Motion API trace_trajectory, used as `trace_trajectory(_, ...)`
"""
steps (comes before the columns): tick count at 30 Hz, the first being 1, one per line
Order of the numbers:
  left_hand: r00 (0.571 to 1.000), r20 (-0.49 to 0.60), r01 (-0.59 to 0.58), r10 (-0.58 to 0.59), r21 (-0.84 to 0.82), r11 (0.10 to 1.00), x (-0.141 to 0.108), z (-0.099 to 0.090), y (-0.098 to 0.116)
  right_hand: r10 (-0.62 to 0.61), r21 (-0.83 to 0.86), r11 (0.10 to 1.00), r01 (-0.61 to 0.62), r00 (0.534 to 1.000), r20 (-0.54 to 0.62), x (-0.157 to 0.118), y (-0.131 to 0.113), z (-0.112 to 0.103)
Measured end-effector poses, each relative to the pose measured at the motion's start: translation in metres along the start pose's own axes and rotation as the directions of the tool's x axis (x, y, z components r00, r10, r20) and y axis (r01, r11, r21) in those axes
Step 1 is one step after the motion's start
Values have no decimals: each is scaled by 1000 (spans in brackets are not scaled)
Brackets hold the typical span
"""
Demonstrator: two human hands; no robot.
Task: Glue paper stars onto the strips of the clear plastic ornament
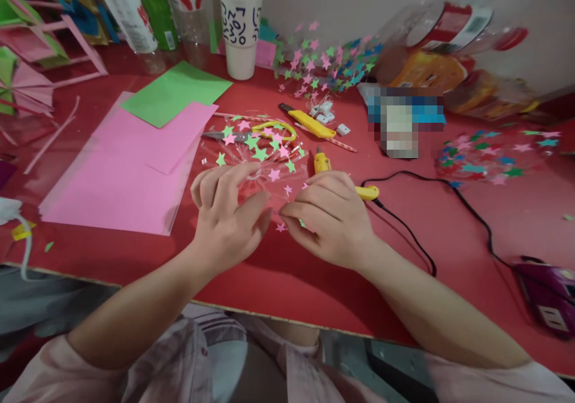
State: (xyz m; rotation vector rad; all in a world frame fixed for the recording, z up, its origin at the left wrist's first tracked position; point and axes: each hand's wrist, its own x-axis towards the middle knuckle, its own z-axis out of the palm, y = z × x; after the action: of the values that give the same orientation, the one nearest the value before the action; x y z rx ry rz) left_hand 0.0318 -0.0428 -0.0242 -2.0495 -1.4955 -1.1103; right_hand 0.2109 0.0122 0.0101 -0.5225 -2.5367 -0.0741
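A clear plastic piece with thin splayed strips lies before me, pink and green paper stars on its strips. My left hand reaches over its near left side, thumb and forefinger pinched together. Facing it, my right hand is also closed in a pinch at the near right side. The two sets of fingertips almost meet; what they grip is too small to make out. Just beyond my right hand lies a yellow glue gun, partly hidden by it. Yellow-handled scissors rest behind the starred piece.
Pink paper and a green sheet lie left. A yellow utility knife sits behind. Bottles and a white cup line the wall. A black cord crosses the right side towards a purple box. More starred pieces stand around.
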Motion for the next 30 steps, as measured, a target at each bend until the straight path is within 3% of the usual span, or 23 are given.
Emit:
trace_trajectory(9, 993, 81, 89, -84, -60, 994, 1, -3, 3, 3, 15, 1000, -3, 999, -33, 1, -1, 6)
trace_trajectory(12, 989, 107, 109, -100, -80, 991, 1, -3, 4, 44, 22, 999, -44, 999, 14, 1, 0, 5)
trace_trajectory(15, 991, 103, 94, -86, -79, 992, 1, -4, 5, 58, 33, 998, -59, 998, 22, 1, 0, 6)
trace_trajectory(20, 995, 83, 58, -51, -86, 995, 1, -4, 5, 17, 15, 1000, -16, 998, -61, 0, 0, 8)
trace_trajectory(30, 988, 131, 95, -78, -123, 988, 1, -6, 6, 66, 28, 998, -65, 996, -57, 2, -2, 9)
